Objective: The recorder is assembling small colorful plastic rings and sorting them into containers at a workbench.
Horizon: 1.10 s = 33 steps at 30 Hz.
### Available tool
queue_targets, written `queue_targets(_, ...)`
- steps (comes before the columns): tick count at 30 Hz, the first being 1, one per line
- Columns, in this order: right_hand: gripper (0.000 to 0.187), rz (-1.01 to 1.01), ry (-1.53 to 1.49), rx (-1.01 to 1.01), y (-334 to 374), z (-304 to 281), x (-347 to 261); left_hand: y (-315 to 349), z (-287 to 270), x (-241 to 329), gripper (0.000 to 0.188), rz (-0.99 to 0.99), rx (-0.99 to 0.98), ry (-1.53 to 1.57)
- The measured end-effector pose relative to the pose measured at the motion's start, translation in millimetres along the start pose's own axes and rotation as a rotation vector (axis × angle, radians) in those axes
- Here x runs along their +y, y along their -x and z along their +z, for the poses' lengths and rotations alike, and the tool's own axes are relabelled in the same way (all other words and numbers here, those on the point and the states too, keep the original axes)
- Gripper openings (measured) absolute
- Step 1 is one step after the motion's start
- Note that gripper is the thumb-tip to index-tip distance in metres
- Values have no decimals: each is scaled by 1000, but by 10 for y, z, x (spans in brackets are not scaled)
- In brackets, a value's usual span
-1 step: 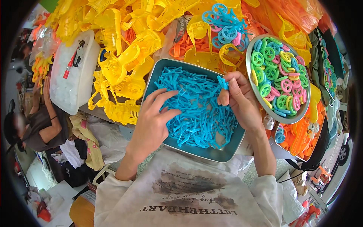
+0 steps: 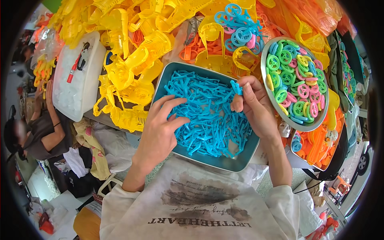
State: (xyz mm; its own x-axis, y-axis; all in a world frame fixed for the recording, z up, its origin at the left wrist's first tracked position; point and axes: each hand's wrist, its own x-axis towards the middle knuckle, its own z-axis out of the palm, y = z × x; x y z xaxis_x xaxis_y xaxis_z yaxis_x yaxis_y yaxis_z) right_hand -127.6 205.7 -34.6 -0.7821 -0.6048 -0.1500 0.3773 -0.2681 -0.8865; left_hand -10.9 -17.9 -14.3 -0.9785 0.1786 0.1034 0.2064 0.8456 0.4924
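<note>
A metal tray (image 2: 203,160) in front of me holds a heap of thin blue plastic pieces (image 2: 208,116), forked or rod-like in shape. Over the left part of this heap is my left hand (image 2: 162,124), its fingers bent and apart with nothing seen between them. At the tray's right side, my right hand (image 2: 256,105) pinches a small blue plastic piece (image 2: 236,88) between thumb and fingers. Its lower end is hidden by the fingertips.
Right of the tray stands a round metal bowl (image 2: 264,80) of small coloured wheels. Yellow plastic shells (image 2: 132,72) pile up behind and left. Farther left is a white tub (image 2: 76,86) with pliers. Orange parts (image 2: 318,144) fill a box at right. Another person's arm (image 2: 54,120) shows at far left.
My left hand has shifted very slightly left. My right hand keeps its pinch on the blue piece in nearly the same place.
</note>
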Motion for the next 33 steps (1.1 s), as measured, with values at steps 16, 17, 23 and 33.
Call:
queue_targets(16, 21, 48, -64, 44, -1, 3, -5, -80, 138, 193, 40, -42, 90, -73)
queue_targets(17, 21, 47, -63, 42, 2, 4, -5, -109, 183, 209, 35, -9, 38, -60)
queue_targets(23, 21, 18, -207, 9, 10, -19, 26, 104, 142, 398, 38, -33, -106, -1)
queue_targets(33, 21, 54, -286, 5, 21, -34, 16, -161, 177, 445, 40, -64, -70, -159)
